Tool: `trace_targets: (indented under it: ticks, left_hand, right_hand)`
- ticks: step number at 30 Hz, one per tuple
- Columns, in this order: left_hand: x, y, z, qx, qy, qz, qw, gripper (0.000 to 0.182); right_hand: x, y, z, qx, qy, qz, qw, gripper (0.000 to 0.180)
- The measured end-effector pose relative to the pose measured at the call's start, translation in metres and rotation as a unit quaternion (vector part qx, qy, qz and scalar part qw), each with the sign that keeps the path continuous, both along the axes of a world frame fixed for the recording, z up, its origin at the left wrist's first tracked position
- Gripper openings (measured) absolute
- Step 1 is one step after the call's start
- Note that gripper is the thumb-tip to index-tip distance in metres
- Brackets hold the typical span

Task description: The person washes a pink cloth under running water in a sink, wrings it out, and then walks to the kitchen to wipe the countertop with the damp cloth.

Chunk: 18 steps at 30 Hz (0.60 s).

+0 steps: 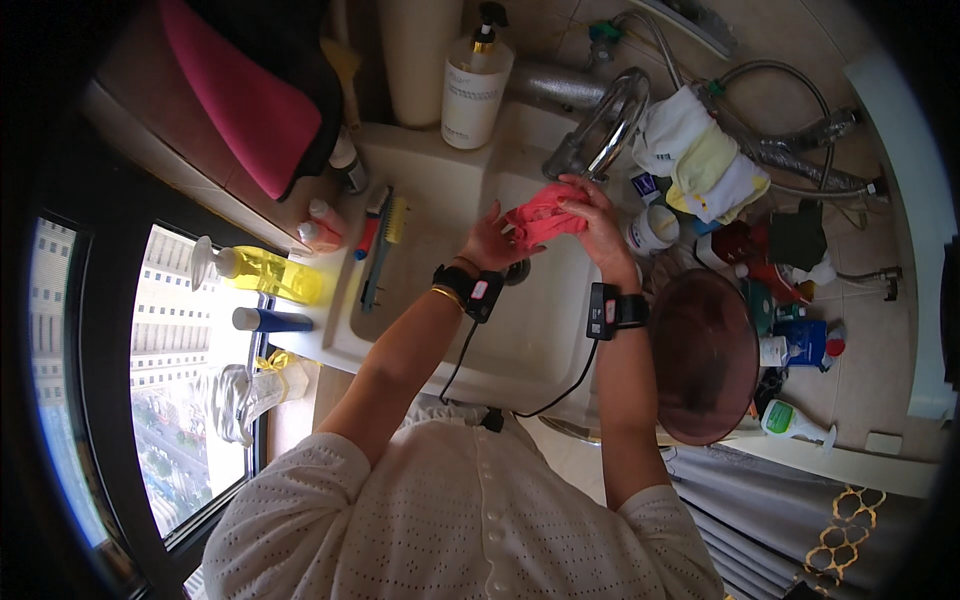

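Observation:
A bunched pink-red cloth (541, 217) is between my two hands, over the white sink basin (525, 360). My right hand (597, 221) grips its right end, with the fingers on top of it. My left hand (491, 238) is at the cloth's left end, its fingers spread and touching or just under it; the contact is partly hidden. The chrome faucet (615, 127) stands directly above my right hand. Below the cloth, the drain (516, 271) is partly covered by my left wrist.
Two brushes (386, 240) lie at the basin's left side. A large pump bottle (476, 94) stands behind. Folded cloths (701, 157), an open white tub (652, 229) and a dark translucent basin (703, 356) are on the right. A yellow pump bottle (274, 274) is by the window.

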<state>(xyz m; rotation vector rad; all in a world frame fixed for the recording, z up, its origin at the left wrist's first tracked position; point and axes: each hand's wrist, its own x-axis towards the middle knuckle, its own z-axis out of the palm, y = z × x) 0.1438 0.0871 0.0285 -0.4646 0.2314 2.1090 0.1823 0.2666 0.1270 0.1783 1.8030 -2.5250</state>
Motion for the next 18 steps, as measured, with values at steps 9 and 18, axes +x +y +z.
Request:
trace_targets:
  ticks: [9,18]
  left_hand:
    - [-0.006,0.022,0.055,0.04,0.246,-0.007,0.968,0.047]
    - [-0.031,0.054,0.023,0.04,0.251,0.07,0.965,0.04]
  right_hand:
    - [0.004,0.011,-0.021,0.148,-0.049,-0.173,0.973,0.032]
    - [0.001,-0.049,-0.026,0.43,0.199,-0.17,0.864,0.047]
